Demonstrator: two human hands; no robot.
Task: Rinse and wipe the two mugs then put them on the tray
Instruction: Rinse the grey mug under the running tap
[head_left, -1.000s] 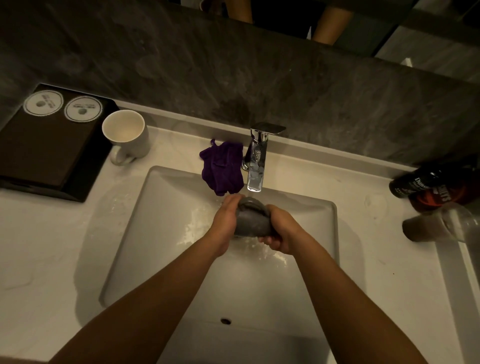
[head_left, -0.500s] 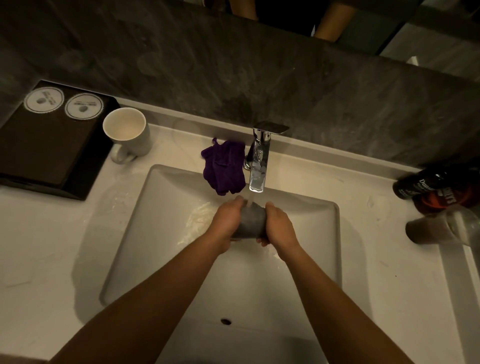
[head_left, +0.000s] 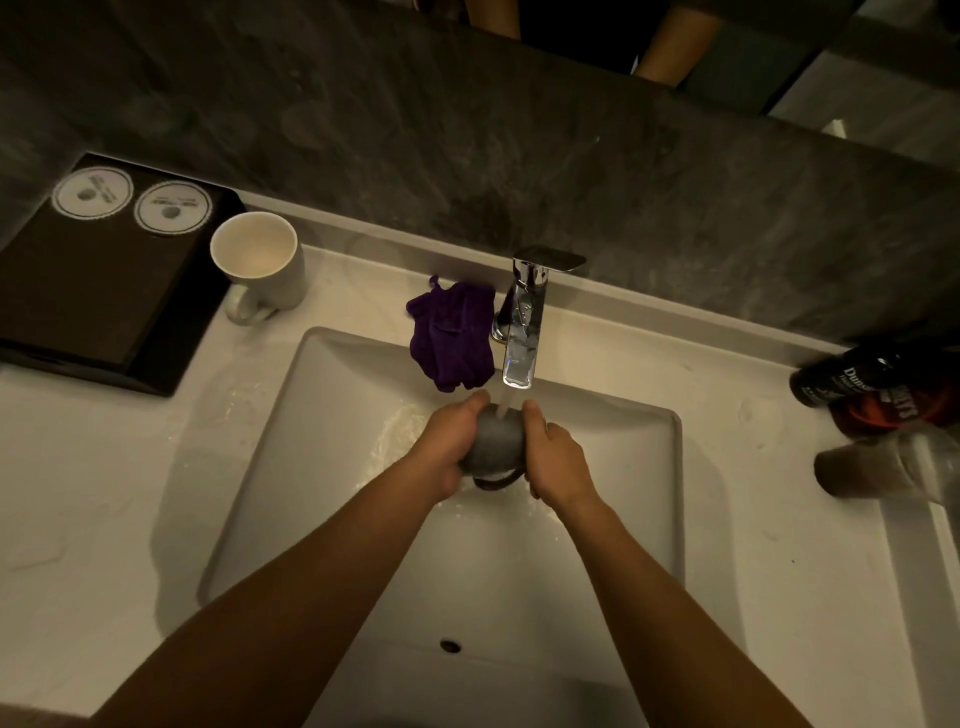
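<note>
- Turned since a second ago, grey mug (head_left: 494, 439) sits under the faucet (head_left: 522, 332) stream, handle toward me.
- Left hand (head_left: 445, 444) and right hand (head_left: 555, 457) clamp it over the sink (head_left: 597, 519).
- White mug (head_left: 260, 262) stands on the pale tabletop (head_left: 104, 493) beside the black tray (head_left: 88, 291); dark stone wall behind.
- Bottle (head_left: 852, 382) label blurred.

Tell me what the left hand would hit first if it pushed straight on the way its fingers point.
Probably the purple cloth draped over the sink's back rim, just beyond the left hand; depth is unclear.
</note>
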